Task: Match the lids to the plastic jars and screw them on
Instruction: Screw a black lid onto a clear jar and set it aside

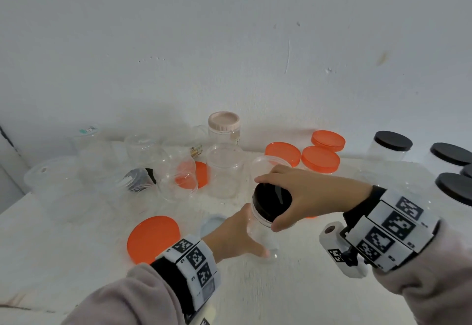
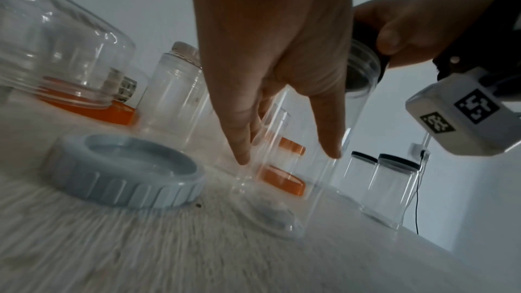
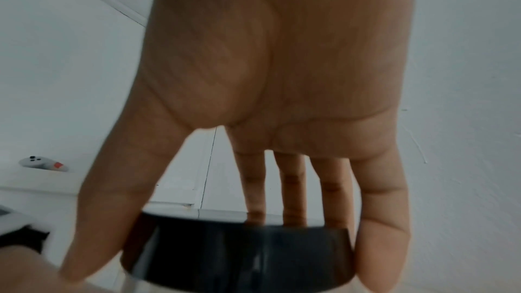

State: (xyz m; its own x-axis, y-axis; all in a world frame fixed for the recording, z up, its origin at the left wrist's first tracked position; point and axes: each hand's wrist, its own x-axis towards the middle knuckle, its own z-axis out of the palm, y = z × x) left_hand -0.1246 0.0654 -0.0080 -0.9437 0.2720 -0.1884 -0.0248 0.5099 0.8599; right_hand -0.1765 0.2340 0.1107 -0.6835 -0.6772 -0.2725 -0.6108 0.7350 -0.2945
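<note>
A clear plastic jar [image 1: 263,238] stands tilted on the white table [image 1: 293,294] near the middle. My left hand [image 1: 237,235] grips its body from the left, thumb low at the front; in the left wrist view my fingers [image 2: 239,142] run down the jar wall [image 2: 315,175]. A black lid [image 1: 270,201] sits on the jar's mouth. My right hand [image 1: 306,194] comes from the right and holds this lid by its rim between thumb and fingers. The right wrist view shows the black lid [image 3: 239,251] between my spread fingers [image 3: 380,242].
A loose orange lid [image 1: 153,238] and a pale blue lid [image 1: 213,224] lie left of the jar. Several open clear jars [image 1: 224,171] stand behind and to the left. Orange-lidded jars [image 1: 320,158], a pink-lidded jar [image 1: 224,125] and black-lidded jars [image 1: 392,143] stand at the back and right.
</note>
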